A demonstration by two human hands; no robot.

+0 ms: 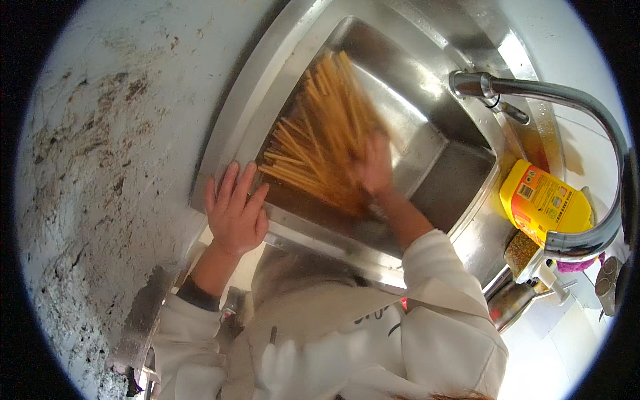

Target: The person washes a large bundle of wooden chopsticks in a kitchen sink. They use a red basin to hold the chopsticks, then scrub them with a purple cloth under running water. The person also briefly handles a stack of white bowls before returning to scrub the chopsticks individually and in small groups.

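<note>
A loose heap of wooden chopsticks (320, 135) fans out in the left part of a stainless steel sink basin (430, 170). My right hand (375, 165) is down in the basin against the right side of the heap. Both the hand and the sticks near it are blurred, so whether the fingers close around any sticks is unclear. Over the near left corner of the sink rim (280, 215) lies my left hand (237, 210), fingers apart and holding nothing. Its fingertips are close to the ends of the lowest chopsticks.
A curved chrome faucet (555, 87) stands at the right of the sink. Beside it are a yellow plastic bottle (547, 200) with a printed label, a container of speckled contents (522, 250), a purple cloth (575, 265) and a metal cylinder (510, 302). A stained wall (115, 150) borders the left.
</note>
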